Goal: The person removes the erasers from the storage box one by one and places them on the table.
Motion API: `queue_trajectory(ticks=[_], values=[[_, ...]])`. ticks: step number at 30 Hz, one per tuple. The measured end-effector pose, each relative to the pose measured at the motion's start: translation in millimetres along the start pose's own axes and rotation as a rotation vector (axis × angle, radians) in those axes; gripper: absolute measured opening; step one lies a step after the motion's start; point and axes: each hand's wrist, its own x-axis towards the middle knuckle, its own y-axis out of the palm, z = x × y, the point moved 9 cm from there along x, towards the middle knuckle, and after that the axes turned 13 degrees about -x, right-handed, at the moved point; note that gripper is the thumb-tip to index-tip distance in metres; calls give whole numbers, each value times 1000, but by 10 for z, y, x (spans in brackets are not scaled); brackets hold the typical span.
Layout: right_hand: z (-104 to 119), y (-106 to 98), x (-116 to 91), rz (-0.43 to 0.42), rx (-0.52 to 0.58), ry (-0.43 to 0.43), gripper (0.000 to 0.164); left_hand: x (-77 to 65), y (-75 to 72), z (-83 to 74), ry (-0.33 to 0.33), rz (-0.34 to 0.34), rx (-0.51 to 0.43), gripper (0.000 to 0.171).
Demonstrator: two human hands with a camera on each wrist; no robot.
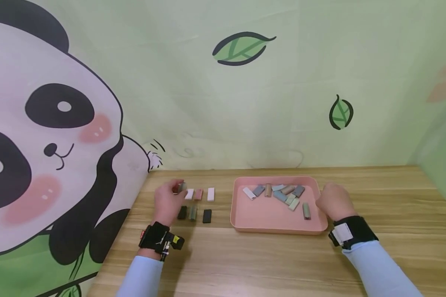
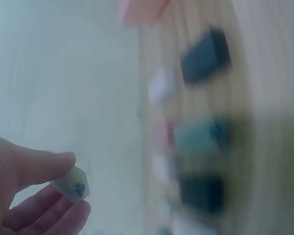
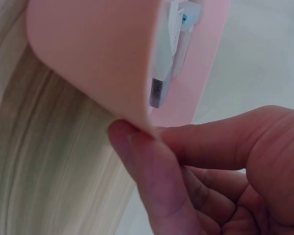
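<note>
My left hand (image 1: 169, 202) is raised over the left end of two short rows of small blocks. Its thumb and fingers pinch a small pale block (image 2: 73, 186) with a blue mark on one end. Below that hand are a black block (image 1: 182, 213), a grey-green block (image 1: 193, 213) and another black block (image 1: 207, 216). The row behind has a white block (image 1: 189, 194), a pink block (image 1: 198, 194) and a second white block (image 1: 211, 194). My right hand (image 1: 336, 201) grips the right rim of a pink tray (image 1: 271, 225) between thumb and fingers.
Inside the tray lie several grey, brown, white and green blocks, mostly toward the back, with a green block (image 1: 306, 210) apart at the right. A printed fabric backdrop (image 1: 275, 115) rises behind the wooden table (image 1: 267, 264).
</note>
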Motion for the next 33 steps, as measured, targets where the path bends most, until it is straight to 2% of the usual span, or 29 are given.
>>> queue_trajectory(ticks=[3,7,10,14,20,33], values=[[0,-5,-7,-2,-1,-3,19,-14,-223,254,-63,-61,25,32],[-12,-6,-4,-9,-9,-3,19,-55,-408,540,-122,-114,89,33],[-20,-3,10,-12,-13,0,19,-95,-464,719,-161,-136,125,32],[-26,12,22,-5,-8,8,19,-138,-450,894,-205,-127,162,32],[-24,21,22,-1,-20,15,18,-146,-393,1020,-241,-95,206,31],[-34,22,27,7,-6,18,18,-117,-321,1087,-286,-86,259,30]])
